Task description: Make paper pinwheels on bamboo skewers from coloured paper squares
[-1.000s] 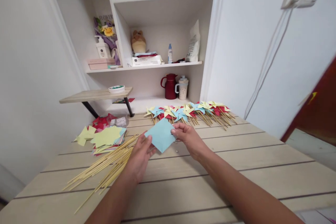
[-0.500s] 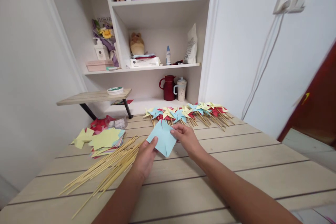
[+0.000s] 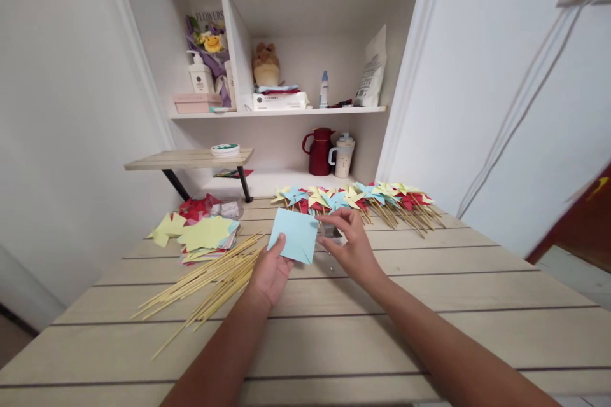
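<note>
Blue paper (image 3: 298, 229) held above middle of table (image 3: 429, 311), right of sticks (image 3: 200, 289), on near side of pinwheels (image 3: 361, 194). Left hand (image 3: 272, 275) grips its near left part, thumb on top. Right hand (image 3: 354, 245) at right edge, thumb and forefinger parted; cannot tell whether fingertips touch. Paper likely very light, thin, easily bent, quick to crease or tear. Best hold: gentle flat pinch at edges or corners, little pressure.

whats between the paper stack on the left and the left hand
Loose thin sticks on the tabletop lie between the paper stack and the left hand, as the head view shows.
</note>
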